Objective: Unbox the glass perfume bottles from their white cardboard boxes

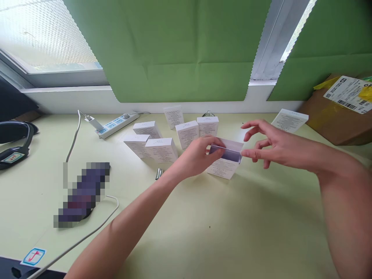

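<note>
A small white printed box (223, 168) stands upright on the table, its top open and a purple-grey inside showing. My left hand (200, 155) grips this box at its left side, thumb across the front rim and fingers behind. At the box's right edge is my right hand (269, 145), fingers spread apart. One of its fingertips is at the open rim; whether it touches I cannot tell. To the left stand several similar closed white boxes (162, 150), and another white box (290, 121) is behind my right hand.
A small silvery cylinder (159, 173) is near my left forearm. Farther left are a power strip (116, 126) with a plugged-in charger, a white cable (87, 235), a blurred dark object (84, 193) and headphones (27, 143). A cardboard carton (334, 112) sits at the right.
</note>
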`<state>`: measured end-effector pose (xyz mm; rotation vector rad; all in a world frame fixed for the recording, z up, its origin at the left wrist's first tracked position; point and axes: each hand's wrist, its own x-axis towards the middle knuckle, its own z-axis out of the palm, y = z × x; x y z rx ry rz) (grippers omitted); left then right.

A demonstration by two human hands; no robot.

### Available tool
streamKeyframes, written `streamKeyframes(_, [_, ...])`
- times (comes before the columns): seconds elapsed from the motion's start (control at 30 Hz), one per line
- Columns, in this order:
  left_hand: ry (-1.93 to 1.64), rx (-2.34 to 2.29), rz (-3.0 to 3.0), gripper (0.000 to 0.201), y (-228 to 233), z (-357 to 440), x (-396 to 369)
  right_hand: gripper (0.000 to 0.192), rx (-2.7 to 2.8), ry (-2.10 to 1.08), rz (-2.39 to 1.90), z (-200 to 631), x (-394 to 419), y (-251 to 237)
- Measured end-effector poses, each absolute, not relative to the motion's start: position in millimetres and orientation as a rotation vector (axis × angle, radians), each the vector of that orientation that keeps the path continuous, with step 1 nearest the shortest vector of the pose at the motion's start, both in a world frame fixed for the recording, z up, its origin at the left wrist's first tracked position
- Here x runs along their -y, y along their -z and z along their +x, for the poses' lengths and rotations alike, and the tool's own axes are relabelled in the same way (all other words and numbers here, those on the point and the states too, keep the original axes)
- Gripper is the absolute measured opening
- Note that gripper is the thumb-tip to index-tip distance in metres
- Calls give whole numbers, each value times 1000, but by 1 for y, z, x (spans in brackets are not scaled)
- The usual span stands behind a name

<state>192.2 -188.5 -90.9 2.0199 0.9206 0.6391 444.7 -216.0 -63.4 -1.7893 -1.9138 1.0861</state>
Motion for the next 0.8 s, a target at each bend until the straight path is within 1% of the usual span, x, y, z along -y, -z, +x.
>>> streamKeyframes(0.07, [-684, -957, 2139, 20, 89, 190, 188, 79, 1941, -1107, -1814, 446, 218, 62])
streamKeyframes(0.17, [-765, -950, 2224, 20, 85, 189, 187, 93, 1998, -1319, -1760, 438, 217, 63])
streamKeyframes(0.23, [-843, -946, 2205, 19, 83, 190, 187, 96, 2028, -1466, -1634, 429, 214, 68])
streamKeyframes(0.27, [-879, -952, 2185, 18, 81, 191, 187, 92, 2042, -1517, -1565, 424, 211, 72])
streamKeyframes(0.3, [-908, -960, 2164, 17, 80, 191, 188, 83, 2060, -1550, -1502, 421, 208, 76])
streamKeyframes(0.4, [-949, -970, 2125, 17, 78, 192, 188, 46, 2147, -1569, -1408, 415, 198, 92])
streamKeyframes(0.47, [-970, -963, 2124, 17, 75, 190, 188, 30, 2202, -1539, -1426, 414, 194, 102])
streamKeyframes(0.53, [-991, -956, 2149, 16, 71, 187, 189, 24, 2252, -1490, -1478, 416, 191, 111])
streamKeyframes(0.63, [-997, -912, 2218, 16, 60, 181, 192, 21, 2293, -1431, -1527, 419, 190, 119])
streamKeyframes(0.8, [-996, -862, 2300, 16, 43, 174, 200, 28, 2298, -1405, -1559, 421, 190, 123])
